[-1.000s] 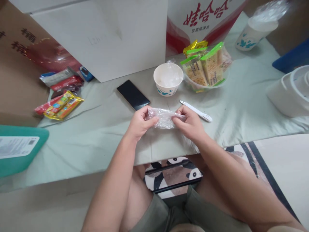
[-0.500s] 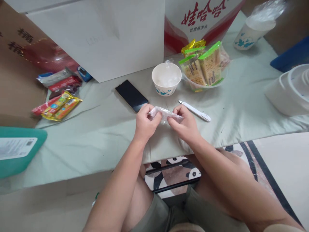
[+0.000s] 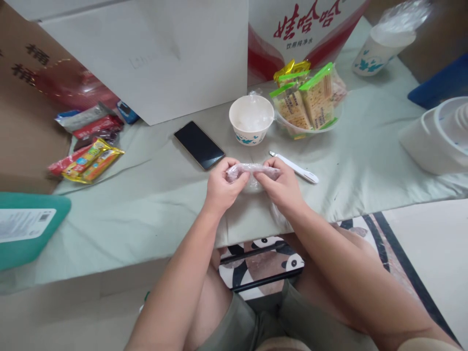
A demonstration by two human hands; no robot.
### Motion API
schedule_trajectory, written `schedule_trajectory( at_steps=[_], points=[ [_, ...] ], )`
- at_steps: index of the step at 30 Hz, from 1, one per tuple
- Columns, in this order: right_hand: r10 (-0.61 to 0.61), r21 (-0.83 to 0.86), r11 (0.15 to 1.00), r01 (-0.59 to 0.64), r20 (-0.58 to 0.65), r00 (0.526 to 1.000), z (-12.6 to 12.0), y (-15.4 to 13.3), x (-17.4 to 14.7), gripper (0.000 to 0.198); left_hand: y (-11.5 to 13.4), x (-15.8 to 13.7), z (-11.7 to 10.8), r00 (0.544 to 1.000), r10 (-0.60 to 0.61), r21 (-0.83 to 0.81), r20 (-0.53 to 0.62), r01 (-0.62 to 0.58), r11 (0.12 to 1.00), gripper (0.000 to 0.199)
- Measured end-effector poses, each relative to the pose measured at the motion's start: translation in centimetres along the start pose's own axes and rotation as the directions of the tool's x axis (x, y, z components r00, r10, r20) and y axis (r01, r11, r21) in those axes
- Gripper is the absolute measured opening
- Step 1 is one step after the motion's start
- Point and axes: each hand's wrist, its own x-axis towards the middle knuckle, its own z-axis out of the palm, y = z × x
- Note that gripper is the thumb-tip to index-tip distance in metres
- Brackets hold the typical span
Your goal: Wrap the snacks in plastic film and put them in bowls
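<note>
Between my hands a piece of crinkled clear plastic film (image 3: 252, 181) is stretched just above the cloth. My left hand (image 3: 224, 187) pinches its left end, the thumb pressed on the film. The right end is gripped between the thumb and fingers of my right hand (image 3: 283, 187). A slim white tool (image 3: 297, 168), its kind unclear, lies just beyond my right hand. A black phone (image 3: 199, 144) is close to my left hand. Behind them stands a white paper bowl (image 3: 250, 138) with blue leaf prints and clear plastic inside.
A clear bowl (image 3: 338, 122) holds green-edged packets of crackers (image 3: 318, 100). Snack packets (image 3: 93, 161) lie at left, near a green container (image 3: 32, 248). White boxes (image 3: 175, 63) line the back. At right are a plastic-topped paper cup (image 3: 380, 51) and white tubs (image 3: 427, 141).
My hands have drawn slightly closer together and the film between them has spread and bunched differently. Both hands still grip it. The other things have stayed put.
</note>
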Motion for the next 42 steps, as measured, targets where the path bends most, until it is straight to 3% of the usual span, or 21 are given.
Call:
schedule_trajectory(
  at_steps=[5, 9, 11, 15, 18, 24, 29, 36, 42],
  points=[
    [-0.149, -0.146, 0.981, 0.131, -0.122, 0.981, -0.1, 0.5, 0.1, 0.022, 0.4, -0.4, 0.4, 0.997, -0.004, 0.044, 0.073, 0.001, 0.999, 0.023],
    [-0.254, -0.192, 0.952, 0.240, -0.052, 0.966, 0.0, 0.5, -0.2, 0.014, 0.5, -0.6, 0.7, 0.988, -0.030, -0.013, 0.153, 0.032, 0.999, 0.022],
    [-0.241, -0.106, 0.964, 0.242, 0.026, 0.970, 0.0, 0.4, -0.4, 0.009, 0.1, -0.5, 0.5, 0.988, -0.045, -0.078, 0.150, 0.057, 0.995, 0.024],
    [-0.185, 0.089, 0.980, 0.176, 0.110, 0.977, 0.0, 0.4, -0.7, 0.024, -0.9, 0.0, 0.0, 0.990, -0.083, -0.222, 0.113, 0.107, 0.969, 0.031],
    [-0.150, 0.154, 0.980, 0.126, 0.159, 0.976, 0.1, 0.6, -0.8, 0.030, -1.2, 0.1, -0.1, 0.986, -0.108, -0.237, 0.129, 0.136, 0.962, 0.034],
    [-0.182, 0.039, 0.982, 0.182, -0.021, 0.983, -0.1, 0.9, -0.5, 0.023, -1.1, 0.1, 0.1, 0.980, -0.160, -0.280, 0.122, 0.189, 0.941, 0.019],
    [-0.082, -0.012, 0.996, 0.085, 0.149, 0.985, 0.0, 1.1, -0.3, 0.025, -1.3, 0.4, 0.0, 0.985, -0.150, -0.267, 0.086, 0.168, 0.949, 0.012],
    [-0.193, -0.077, 0.977, 0.200, 0.088, 0.977, 0.5, 1.2, 0.0, 0.018, -1.0, 0.6, -0.8, 0.992, -0.037, -0.201, 0.119, 0.061, 0.978, 0.015],
    [-0.246, -0.233, 0.950, 0.206, -0.160, 0.956, -1.6, 1.1, -0.1, 0.021, -0.6, 1.1, -3.2, 0.977, -0.190, -0.276, -0.093, 0.158, 0.948, 0.005]
  ],
)
